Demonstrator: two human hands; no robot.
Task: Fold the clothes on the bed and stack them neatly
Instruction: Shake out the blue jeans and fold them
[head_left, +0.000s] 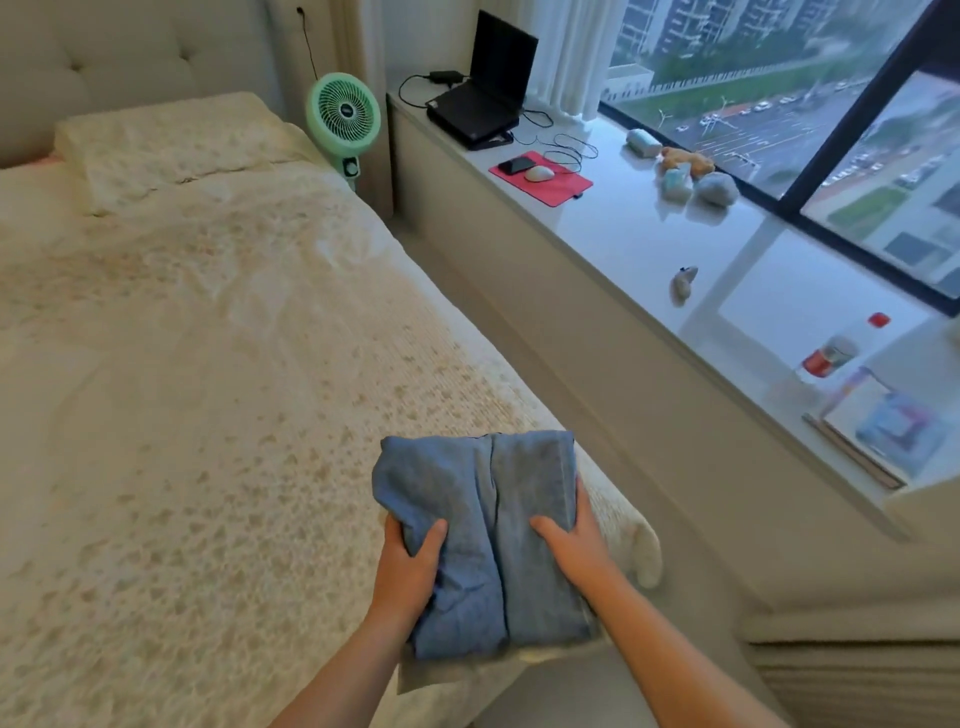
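From the head camera, the left hand (410, 564) gripped the left edge of a folded blue garment (488, 540), its thumb lying on top of the cloth and the other fingers tucked underneath, out of sight. The right hand (571, 540) held the right edge the same way, thumb pressed on the upper face and the remaining fingers hidden below the fabric. Both forearms reached forward from the bottom of the frame, wrists roughly level, angled slightly toward each other. The garment sat between the two hands over the near right corner of the bed (208, 364), which wore a cream patterned cover. Whether the cloth rested on the bed or was lifted just above it could not be told.
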